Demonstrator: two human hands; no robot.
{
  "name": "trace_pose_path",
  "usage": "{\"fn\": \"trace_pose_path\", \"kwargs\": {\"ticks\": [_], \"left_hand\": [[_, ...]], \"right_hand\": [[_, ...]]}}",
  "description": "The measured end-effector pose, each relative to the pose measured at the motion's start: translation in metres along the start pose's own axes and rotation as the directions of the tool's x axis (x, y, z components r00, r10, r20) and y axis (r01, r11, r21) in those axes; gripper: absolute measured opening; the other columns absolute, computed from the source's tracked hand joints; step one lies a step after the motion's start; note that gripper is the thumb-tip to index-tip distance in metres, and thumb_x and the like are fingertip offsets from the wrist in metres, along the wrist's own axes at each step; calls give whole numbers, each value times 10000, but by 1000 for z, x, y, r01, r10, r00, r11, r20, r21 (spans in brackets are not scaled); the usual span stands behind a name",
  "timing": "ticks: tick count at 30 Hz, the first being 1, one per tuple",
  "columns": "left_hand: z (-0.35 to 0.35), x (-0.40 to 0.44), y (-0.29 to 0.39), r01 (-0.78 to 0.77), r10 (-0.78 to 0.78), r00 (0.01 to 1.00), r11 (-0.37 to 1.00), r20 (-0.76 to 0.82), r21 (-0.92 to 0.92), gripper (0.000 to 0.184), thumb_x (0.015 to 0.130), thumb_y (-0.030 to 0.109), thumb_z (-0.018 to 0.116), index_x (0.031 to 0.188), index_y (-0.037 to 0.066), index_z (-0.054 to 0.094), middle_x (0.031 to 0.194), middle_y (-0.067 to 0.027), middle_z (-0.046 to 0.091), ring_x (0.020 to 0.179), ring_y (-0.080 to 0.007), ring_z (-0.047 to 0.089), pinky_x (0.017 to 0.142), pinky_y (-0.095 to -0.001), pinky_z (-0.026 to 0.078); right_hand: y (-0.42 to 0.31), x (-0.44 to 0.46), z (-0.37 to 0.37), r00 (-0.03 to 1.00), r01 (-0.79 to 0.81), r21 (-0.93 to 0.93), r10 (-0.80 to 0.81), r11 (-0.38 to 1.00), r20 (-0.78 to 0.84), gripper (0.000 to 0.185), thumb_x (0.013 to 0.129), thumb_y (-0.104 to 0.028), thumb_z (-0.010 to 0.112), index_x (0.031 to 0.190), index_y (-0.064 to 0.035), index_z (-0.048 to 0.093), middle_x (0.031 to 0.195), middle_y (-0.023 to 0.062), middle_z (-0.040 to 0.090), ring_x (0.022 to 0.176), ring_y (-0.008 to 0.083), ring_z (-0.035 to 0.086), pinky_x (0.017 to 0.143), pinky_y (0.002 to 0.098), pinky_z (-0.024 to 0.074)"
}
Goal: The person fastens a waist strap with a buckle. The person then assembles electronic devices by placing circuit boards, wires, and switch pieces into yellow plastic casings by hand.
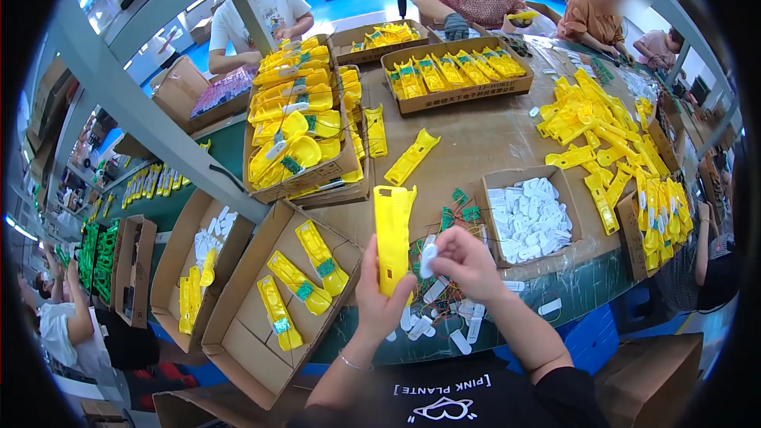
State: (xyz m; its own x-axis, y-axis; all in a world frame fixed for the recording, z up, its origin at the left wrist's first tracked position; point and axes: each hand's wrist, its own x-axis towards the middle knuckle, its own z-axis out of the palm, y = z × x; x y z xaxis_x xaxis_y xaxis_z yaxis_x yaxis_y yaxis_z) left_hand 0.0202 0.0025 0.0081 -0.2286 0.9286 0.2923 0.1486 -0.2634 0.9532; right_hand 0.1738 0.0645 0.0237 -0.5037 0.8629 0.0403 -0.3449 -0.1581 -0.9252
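Tabletop (pixel 476 133) beneath, left hand (pixel 380 309) curls round yellow casing (pixel 392 226).

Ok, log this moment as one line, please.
Left hand: holds yellow plastic housing | Right hand: pinches white plastic piece beside it | Nearby: green circuit boards, cardboard box of white pieces

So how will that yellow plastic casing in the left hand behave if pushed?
Probably stiff: the yellow plastic casing runs straight beyond the left hand without visible sagging. It may pivot if pushed near its far end, being long and gripped only near the other.
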Motion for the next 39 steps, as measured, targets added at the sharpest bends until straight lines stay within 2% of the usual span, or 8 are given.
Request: {"fn": "trace_pose_path", "kwargs": {"ticks": [6, 11, 20, 22, 23, 26, 31, 39], "left_hand": [[-11, -15, -2, 185, -135, 981, 883, 142, -431, 862, 765, 194, 677, 1379, 21, 98, 1255, -105, 389, 1091, -170, 449, 887, -276, 398], [-14, -26, -9, 161, -125, 986, 892, 110, -423, 867, 764, 203, 679, 1375, 11, 95, 1284, -108, 367, 1120, -181, 435, 919, -291, 381], [-19, -32, -14, 300, -265, 954, 801, 143, -518, 678, 815, 141, 596, 1343, 14, 190, 1218, -98, 422, 1102, -173, 448, 923, -288, 372], [-22, -33, -9, 345, -311, 938, 778, 155, -524, 631, 825, 97, 557, 1338, 11, 198, 1203, -93, 425, 1096, -165, 446, 922, -280, 367], [-23, -34, -11, 345, -314, 937, 778, 151, -526, 631, 825, 97, 557, 1338, 11, 198, 1203, -93, 425, 1096, -165, 446, 922, -280, 367], [-27, -36, -15, 359, -320, 933, 852, 163, -381, 604, 833, 85, 536, 1334, 11, 206, 1222, -95, 408, 1105, -165, 433, 927, -276, 356], [-18, -33, -6, 216, -159, 975, 853, 157, -474, 766, 825, 166, 573, 1377, 11, 64, 1248, -121, 390, 1115, -185, 427, 942, -295, 342], [-17, -38, -15, 93, -69, 991, 969, 113, -230, 923, 795, 345, 621, 1374, -12, -3, 1271, -135, 359, 1123, -205, 416, 938, -300, 345]], "right_hand": [[7, 3, 32, 989, -131, 82, 124, 988, 82, 188, 785, 16, 597, 915, -14, 464, 807, 45, 579, 689, 90, 589, 611, 207, 490], [3, -1, 38, 984, -146, -75, 152, 987, 88, 219, 785, 15, 598, 956, -8, 463, 799, 44, 576, 659, 90, 585, 594, 207, 499], [16, -4, 41, 992, -119, 221, 107, 968, 63, 343, 774, 19, 580, 1078, -24, 425, 887, 63, 540, 746, 128, 581, 654, 231, 491], [11, -8, 41, 994, -100, 106, 95, 989, 54, 257, 761, -9, 612, 981, -29, 481, 849, 57, 548, 717, 113, 566, 641, 223, 472], [8, -9, 37, 993, 56, -299, -22, 952, 119, 201, 758, -23, 626, 913, -26, 498, 817, 50, 551, 703, 103, 554, 634, 222, 464], [6, -6, 34, 886, 463, -707, -305, 535, 349, 141, 750, -64, 661, 761, -17, 528, 728, 30, 550, 641, 81, 525, 604, 227, 449], [5, -14, 36, 969, -199, -248, 228, 948, 95, 141, 794, -76, 632, 834, -23, 507, 735, 3, 547, 633, 54, 539, 572, 192, 453], [19, -21, 43, 991, -119, -169, 127, 978, 36, 112, 816, -50, 595, 860, 6, 509, 757, 41, 582, 690, 88, 583, 612, 219, 482]]}}
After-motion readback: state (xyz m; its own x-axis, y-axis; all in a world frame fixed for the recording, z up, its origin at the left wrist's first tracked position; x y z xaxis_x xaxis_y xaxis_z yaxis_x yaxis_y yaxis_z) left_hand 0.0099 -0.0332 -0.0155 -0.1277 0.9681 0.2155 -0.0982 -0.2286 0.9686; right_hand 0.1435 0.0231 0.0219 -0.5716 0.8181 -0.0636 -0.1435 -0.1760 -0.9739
